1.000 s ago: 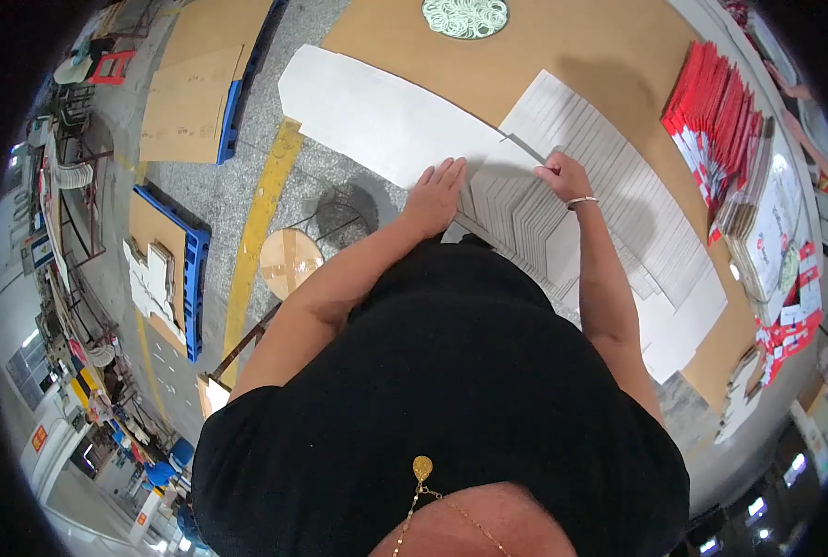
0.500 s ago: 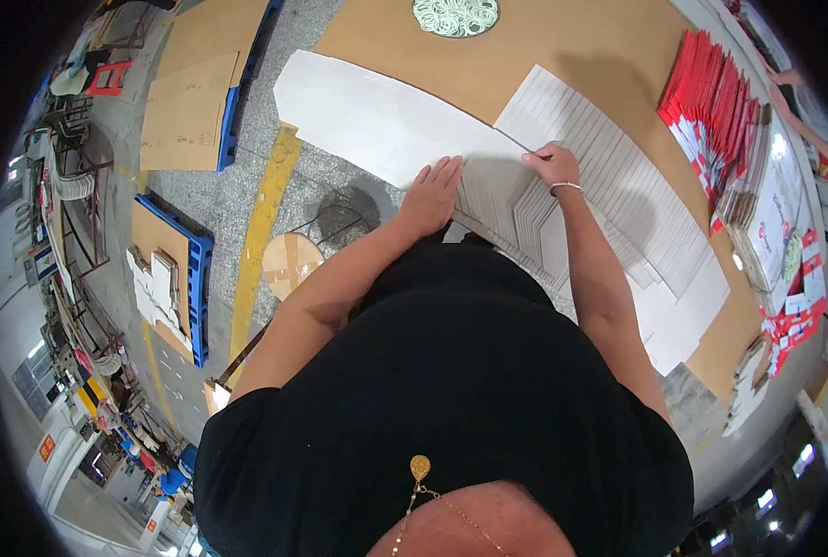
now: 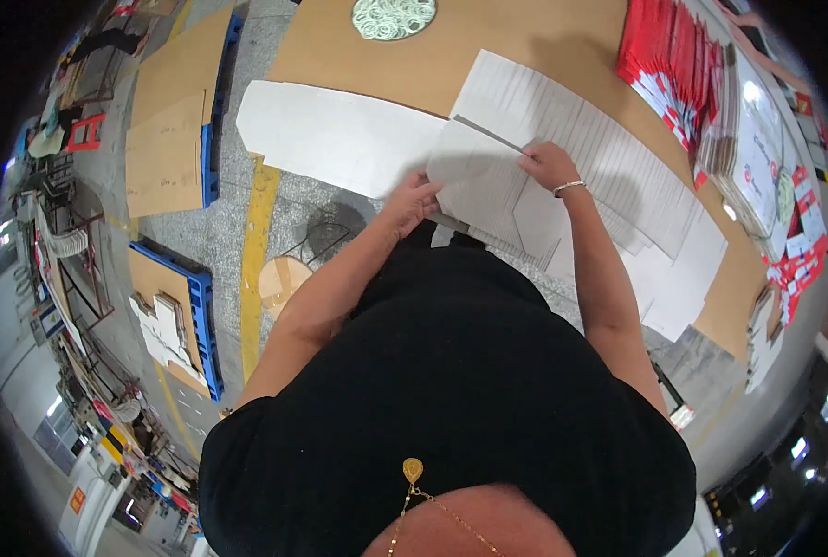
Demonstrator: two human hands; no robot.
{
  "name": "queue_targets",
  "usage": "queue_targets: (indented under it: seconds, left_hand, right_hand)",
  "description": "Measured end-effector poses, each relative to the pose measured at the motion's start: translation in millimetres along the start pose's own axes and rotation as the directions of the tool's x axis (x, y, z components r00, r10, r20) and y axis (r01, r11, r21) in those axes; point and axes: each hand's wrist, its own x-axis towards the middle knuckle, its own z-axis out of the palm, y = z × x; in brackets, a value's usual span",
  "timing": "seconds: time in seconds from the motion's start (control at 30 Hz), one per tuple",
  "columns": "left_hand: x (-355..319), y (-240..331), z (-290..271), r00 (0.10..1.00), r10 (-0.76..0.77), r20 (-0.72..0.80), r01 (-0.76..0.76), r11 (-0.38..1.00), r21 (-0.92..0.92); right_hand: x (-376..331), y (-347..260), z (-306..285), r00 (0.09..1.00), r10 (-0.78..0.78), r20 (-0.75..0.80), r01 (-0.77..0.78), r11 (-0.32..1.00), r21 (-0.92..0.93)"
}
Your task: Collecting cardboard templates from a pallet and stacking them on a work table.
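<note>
Brown worktable (image 3: 544, 37) serving as the landmark. A loose white card sheet (image 3: 474, 176) is lying at the table's near edge, partly overhanging it toward the person. Left hand (image 3: 412, 200) is sitting at the sheet's left edge, just off the table's near edge, fingers (image 3: 425, 186) curled onto the sheet's margin and gripping it; the sheet is extending away from those fingertips toward the table's middle. Right hand (image 3: 549, 165) is resting on the sheet's far right corner, over the table, fingers bent down and pinching or pressing the edge there, though which one cannot be told; a thin bracelet (image 3: 569, 187) is circling that wrist. The sheet is spanning between the two hands. Under and beyond it, a fanned stack of white sheets (image 3: 600, 176) is spreading across the table's right half. A second large white panel (image 3: 340, 135) is lying on the table's left end, overhanging the near edge. A round pile of pale rubber bands (image 3: 394, 17) is sitting at the table's far side. Red-and-white packets (image 3: 669, 65) are stacked at the table's far right corner.
</note>
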Motion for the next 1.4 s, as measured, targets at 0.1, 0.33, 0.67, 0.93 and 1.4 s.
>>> queue_targets:
  seconds: [0.1,0.33,0.67,0.93,1.4]
  left_hand:
    - [6.2,-13.9,5.7,0.986,-0.138,0.097,0.152,0.974,-0.166]
    - [23.6,-44.4,13.7,0.972,-0.045,-0.229,0.05,0.999,0.015]
    - [28.4,-44.9,7.4,0.978,-0.059,-0.199,0.076,0.994,0.077]
    - [27.7,-44.6,13.0,0.966,-0.135,-0.221,0.128,0.991,-0.043]
    - [28.2,-42.9,5.5,0.969,-0.171,-0.177,0.175,0.984,0.009]
  right_hand:
    - [-8.4,4.1,-1.8,0.989,-0.107,-0.105,0.109,0.994,0.005]
    - [-2.3,28.2,-1.6,1.0,0.009,0.027,-0.015,0.967,0.253]
    - [5.6,19.8,5.8,0.99,0.137,0.005,-0.134,0.954,0.267]
    - [14.6,-0.8,3.6,0.998,-0.051,-0.026,0.055,0.983,0.175]
    - [27.3,-10.0,18.9,0.984,0.178,-0.024,-0.166,0.953,0.252]
